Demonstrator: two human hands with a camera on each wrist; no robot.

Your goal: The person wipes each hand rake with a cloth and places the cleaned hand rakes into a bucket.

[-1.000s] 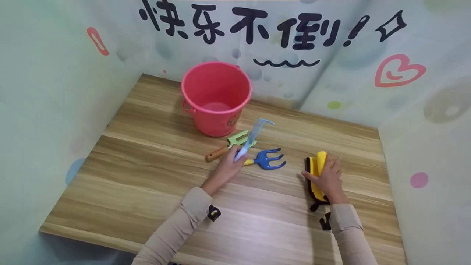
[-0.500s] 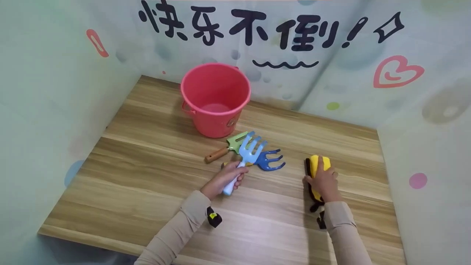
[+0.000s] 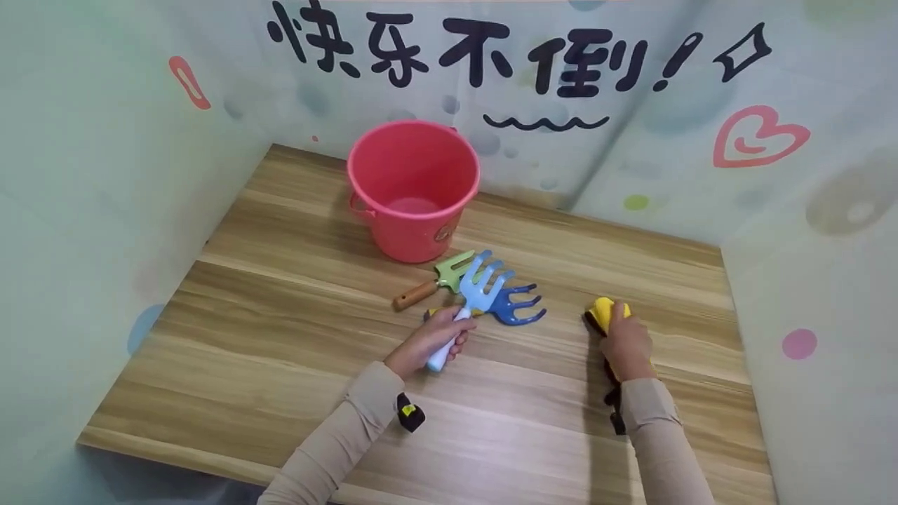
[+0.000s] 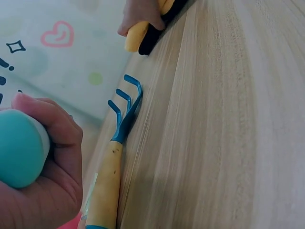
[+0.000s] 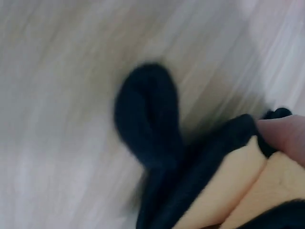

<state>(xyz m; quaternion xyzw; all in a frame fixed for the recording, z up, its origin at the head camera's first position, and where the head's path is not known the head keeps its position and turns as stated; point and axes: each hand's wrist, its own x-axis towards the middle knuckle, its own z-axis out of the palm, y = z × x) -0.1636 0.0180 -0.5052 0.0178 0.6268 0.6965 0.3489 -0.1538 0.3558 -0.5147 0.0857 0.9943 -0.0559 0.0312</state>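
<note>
Holding: left hand (image 3: 440, 335), fingers clamped on light-blue hand rake (image 3: 481, 293), midway between tabletop (image 3: 295, 379) side edges, best held clear of dark-blue cultivator (image 3: 512, 310); right hand (image 3: 629, 348), fingers clamped on yellow-and-black pouch (image 3: 603, 311), nearer right edge.

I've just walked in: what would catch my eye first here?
Probably the large red bucket, standing upright towards the back of the wooden table, with bold black characters on the wall behind. Next, the left hand, holding a light blue rake that, in the head view, overlaps a green fork and a darker blue rake. Farther right, the right hand grips a yellow-and-black thing.
</note>
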